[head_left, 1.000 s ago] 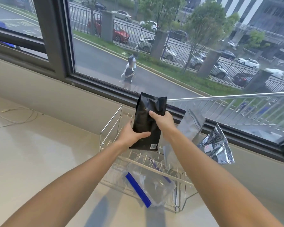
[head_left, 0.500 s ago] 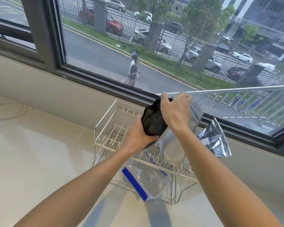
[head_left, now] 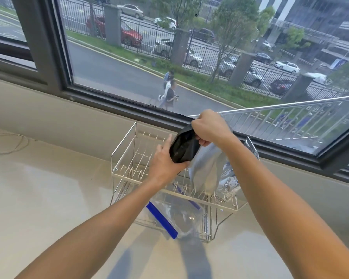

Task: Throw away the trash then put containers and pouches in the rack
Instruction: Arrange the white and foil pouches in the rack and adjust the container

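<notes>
A black pouch (head_left: 184,145) hangs tilted over the upper tier of a wire rack (head_left: 123,146) on the counter. My right hand (head_left: 210,126) pinches the pouch's top edge from above. My left hand (head_left: 165,160) cups its lower end from the left, thumb under it. A matte silver pouch (head_left: 207,170) stands upright in the rack just right of the black one. A crinkled foil pouch (head_left: 230,183) sits at the rack's right end, mostly behind my right forearm. A clear zip bag with a blue strip (head_left: 170,215) lies on the lower tier.
The rack stands against a low wall under a large window (head_left: 129,63). A thin white cable (head_left: 7,142) lies on the pale counter (head_left: 48,198) at the far left. The left half of the rack's upper tier holds only bare prongs.
The black pouch has dropped from upright in front of the window to tilted low over the rack. My right hand shifted to its top edge and my left hand moved under its lower end.
</notes>
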